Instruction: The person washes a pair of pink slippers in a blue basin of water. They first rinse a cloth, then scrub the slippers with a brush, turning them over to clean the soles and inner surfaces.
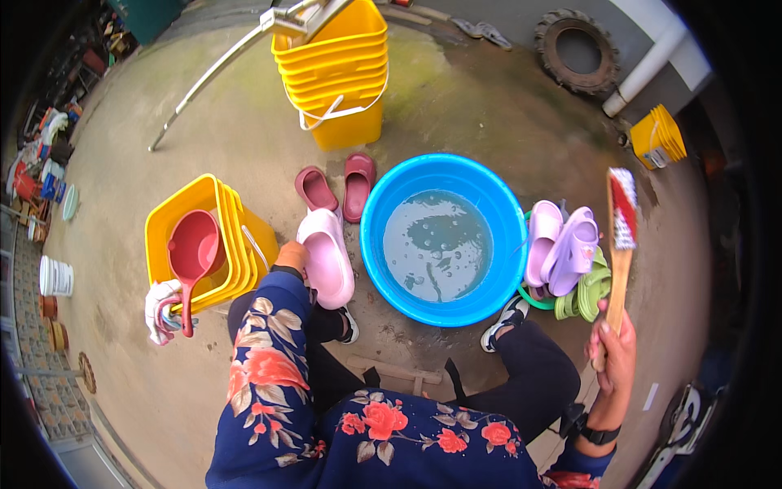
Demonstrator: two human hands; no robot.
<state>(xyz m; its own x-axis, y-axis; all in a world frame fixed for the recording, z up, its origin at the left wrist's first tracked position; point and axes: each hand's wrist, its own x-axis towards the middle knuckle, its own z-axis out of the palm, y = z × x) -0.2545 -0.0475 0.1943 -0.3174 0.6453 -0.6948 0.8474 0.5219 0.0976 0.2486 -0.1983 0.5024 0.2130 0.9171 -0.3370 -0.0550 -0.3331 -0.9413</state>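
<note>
- Nearest the camera is the person's navy floral top (444, 452), on the near side of the blue basin (444, 315), with dark trousers (521, 367) below it.
- The left grip (292, 257), left of the basin, is closed on the left edge of a pink clog (330, 265); most of its fingers are hidden, so how tightly they press I cannot tell.
- That clog is held with its opening facing up toward the camera, between the left grip and the basin, apart from the rim.
- The right grip (617, 354), to the right of the basin and on its near side, is wrapped around the wooden handle of a scrubbing brush (621, 253). The brush stands nearly upright, its red and white bristles at the top, well apart from the basin.
- In the basin is cloudy, greyish water (444, 236) with bubbles on the surface.
- Just beside the basin's far left rim sits a pair of maroon clogs (358, 191).
- Right of the basin are pale purple clogs (573, 257) and green footwear (588, 293), with a green rim (542, 301) showing near them.
- Left of the basin, beyond the held clog, leans a stack of yellow buckets (236, 232) with a red dipper (195, 244) in its mouth and gloves (161, 310) over its near edge.
- Beyond the basin, to its left, stands a taller yellow stack (346, 130); far off to its right, a tyre (552, 45) rests against the wall.
</note>
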